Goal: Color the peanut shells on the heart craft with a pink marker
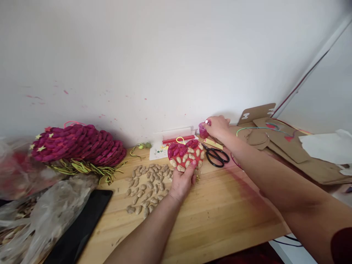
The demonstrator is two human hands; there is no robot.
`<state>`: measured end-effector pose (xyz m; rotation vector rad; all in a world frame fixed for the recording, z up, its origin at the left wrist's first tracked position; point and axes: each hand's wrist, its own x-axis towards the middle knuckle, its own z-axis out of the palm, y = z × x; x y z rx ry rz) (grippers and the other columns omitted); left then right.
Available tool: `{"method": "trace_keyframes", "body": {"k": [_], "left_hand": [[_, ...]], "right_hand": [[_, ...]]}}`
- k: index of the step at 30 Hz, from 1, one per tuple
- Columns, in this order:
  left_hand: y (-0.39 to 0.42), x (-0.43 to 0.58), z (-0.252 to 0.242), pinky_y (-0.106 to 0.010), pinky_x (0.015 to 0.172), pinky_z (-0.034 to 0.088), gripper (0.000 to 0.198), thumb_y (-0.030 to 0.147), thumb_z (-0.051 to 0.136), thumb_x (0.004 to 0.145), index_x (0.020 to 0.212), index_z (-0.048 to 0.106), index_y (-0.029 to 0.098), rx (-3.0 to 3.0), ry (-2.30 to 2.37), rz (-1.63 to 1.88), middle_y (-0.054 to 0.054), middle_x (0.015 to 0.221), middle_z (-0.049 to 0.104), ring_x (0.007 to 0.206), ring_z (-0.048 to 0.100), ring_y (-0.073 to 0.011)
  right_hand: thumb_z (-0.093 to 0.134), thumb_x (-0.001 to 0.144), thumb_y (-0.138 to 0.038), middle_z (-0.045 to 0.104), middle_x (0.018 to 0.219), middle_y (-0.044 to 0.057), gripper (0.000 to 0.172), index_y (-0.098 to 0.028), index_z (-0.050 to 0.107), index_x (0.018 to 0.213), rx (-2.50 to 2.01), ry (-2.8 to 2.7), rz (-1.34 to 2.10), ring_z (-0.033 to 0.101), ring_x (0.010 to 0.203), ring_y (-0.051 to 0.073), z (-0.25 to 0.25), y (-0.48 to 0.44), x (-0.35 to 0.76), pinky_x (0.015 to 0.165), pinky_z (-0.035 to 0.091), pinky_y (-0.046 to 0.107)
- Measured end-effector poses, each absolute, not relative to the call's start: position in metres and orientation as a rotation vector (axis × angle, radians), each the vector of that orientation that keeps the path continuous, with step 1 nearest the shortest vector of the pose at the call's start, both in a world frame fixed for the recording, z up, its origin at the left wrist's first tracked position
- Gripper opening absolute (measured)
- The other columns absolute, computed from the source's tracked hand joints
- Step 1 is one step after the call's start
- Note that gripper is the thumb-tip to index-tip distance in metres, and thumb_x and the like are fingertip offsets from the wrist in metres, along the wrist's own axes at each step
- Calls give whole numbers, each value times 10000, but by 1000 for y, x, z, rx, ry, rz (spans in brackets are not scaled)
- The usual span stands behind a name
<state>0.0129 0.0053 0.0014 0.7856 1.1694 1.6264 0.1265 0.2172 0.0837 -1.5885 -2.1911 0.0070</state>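
My left hand (pixel 182 180) grips the lower edge of a red heart-shaped piece (pixel 186 154) covered with peanuts, some painted pink, and holds it tilted up off the wooden table (pixel 220 212). My right hand (pixel 217 126) reaches to the back by the wall, fingers closed round a small pink paint pot (pixel 203 130). Loose unpainted peanuts (pixel 147 187) lie scattered on the table just left of my left hand.
Black scissors (pixel 217 156) lie right of the heart. Cardboard cut-outs (pixel 286 146) and white paper (pixel 327 145) fill the right side. A magenta peanut wreath (pixel 79 143) sits at left, with plastic bags (pixel 41 216) and a black tablet (pixel 79 227) in front.
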Motion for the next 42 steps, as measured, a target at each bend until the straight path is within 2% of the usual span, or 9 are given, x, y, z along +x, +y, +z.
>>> {"method": "trace_keyframes", "body": {"k": [7, 11, 14, 18, 20, 24, 27, 34, 42], "left_hand": [[9, 13, -4, -224, 402, 279, 636, 738, 838, 682, 675, 469, 220, 794, 1163, 1644, 79, 452, 431, 371, 353, -64], [9, 12, -6, -226, 405, 281, 635, 730, 820, 715, 641, 445, 223, 820, 1164, 1637, 71, 434, 419, 371, 356, -66], [9, 13, -5, -222, 402, 268, 624, 709, 827, 723, 643, 448, 221, 836, 1144, 1660, 71, 442, 425, 368, 344, -60], [9, 12, -4, -220, 407, 246, 607, 705, 822, 736, 652, 469, 218, 849, 1139, 1655, 67, 434, 431, 369, 335, -61], [9, 12, -5, -221, 418, 258, 604, 702, 805, 761, 640, 461, 219, 865, 1140, 1645, 59, 426, 431, 378, 346, -65], [10, 12, -6, -221, 424, 259, 598, 698, 809, 762, 652, 468, 219, 859, 1138, 1643, 61, 433, 426, 385, 342, -64], [10, 12, -6, -224, 421, 265, 579, 691, 823, 751, 684, 500, 216, 849, 1118, 1649, 60, 457, 447, 392, 348, -67], [12, 11, -14, -241, 424, 276, 513, 660, 812, 791, 741, 575, 207, 888, 1090, 1629, 45, 510, 493, 412, 363, -77], [14, 12, -13, -240, 410, 262, 545, 652, 830, 768, 678, 513, 218, 878, 1062, 1666, 58, 493, 455, 389, 340, -66]], "right_hand": [[591, 974, -444, 765, 910, 130, 318, -189, 774, 924, -1518, -1933, 49, 638, 961, 308, 90, 207, 141, 872, 412, 425], [572, 954, -616, 627, 679, 22, 433, -210, 689, 860, -1190, -1518, 505, 550, 641, 189, 92, 191, 158, 648, 402, 320], [648, 826, -784, 503, 570, -35, 550, -240, 574, 781, -1001, -1260, 980, 431, 484, 137, 89, 167, 165, 491, 314, 271], [888, 593, -704, 488, 554, -59, 603, -241, 521, 714, -870, -1163, 1270, 417, 486, 100, 82, 129, 158, 452, 322, 243], [937, 552, -618, 466, 552, -82, 575, -238, 555, 754, -864, -1129, 1233, 397, 493, 92, 79, 112, 150, 442, 314, 233], [877, 674, -532, 511, 634, -77, 446, -247, 574, 836, -853, -1230, 1136, 434, 526, 98, 78, 89, 134, 460, 345, 236], [831, 742, -518, 562, 702, -56, 394, -241, 585, 877, -800, -1294, 1066, 466, 561, 100, 76, 83, 130, 495, 378, 244], [753, 872, -529, 549, 676, -44, 329, -251, 580, 899, -732, -1490, 874, 474, 579, 131, 68, 79, 132, 526, 395, 274], [656, 962, -435, 654, 730, -5, 185, -267, 602, 908, -745, -1754, 575, 565, 613, 166, 87, 70, 130, 585, 448, 309]]}}
